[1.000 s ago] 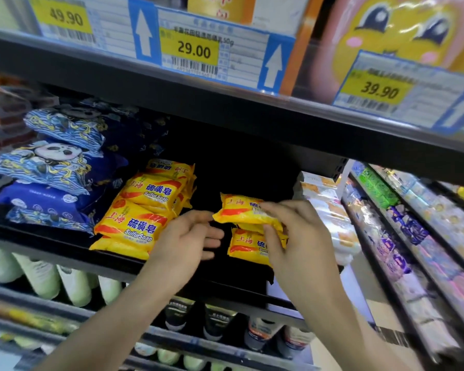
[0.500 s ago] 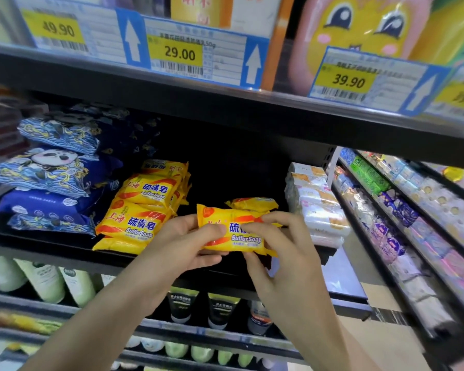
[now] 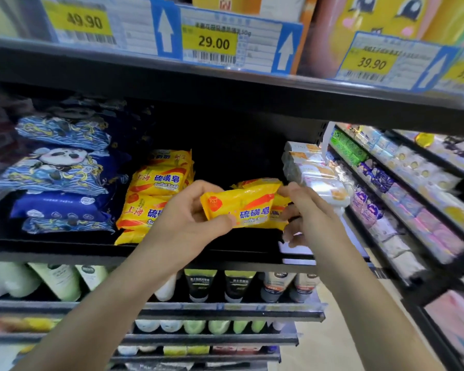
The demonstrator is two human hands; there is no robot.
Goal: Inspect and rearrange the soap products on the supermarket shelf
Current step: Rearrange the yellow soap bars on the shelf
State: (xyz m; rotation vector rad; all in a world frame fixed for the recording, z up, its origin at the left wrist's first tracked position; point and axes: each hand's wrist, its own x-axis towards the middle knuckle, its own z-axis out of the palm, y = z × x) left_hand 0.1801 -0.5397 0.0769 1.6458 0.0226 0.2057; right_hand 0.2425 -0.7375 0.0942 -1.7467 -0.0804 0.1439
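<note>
A yellow sulfur soap pack (image 3: 241, 207) with red stripe and blue lettering is held up in front of the black shelf (image 3: 65, 245). My left hand (image 3: 190, 220) grips its left end, thumb across the lower front. My right hand (image 3: 308, 212) pinches its right end. Another yellow soap pack (image 3: 257, 183) lies on the shelf just behind it. A stack of the same yellow soap packs (image 3: 150, 199) stands to the left, partly hidden by my left hand.
Blue panda-print packs (image 3: 59, 170) are stacked at the left. White wrapped soap bars (image 3: 314, 172) stand at the right. Price labels (image 3: 212, 41) line the shelf above. Tubes and bottles (image 3: 239, 285) fill the shelves below. Another shelf unit (image 3: 413, 183) runs along the right.
A second ago both hands reached at the packs lying on the shelf. They have since lifted one pack off and brought it slightly up and toward me, tilted.
</note>
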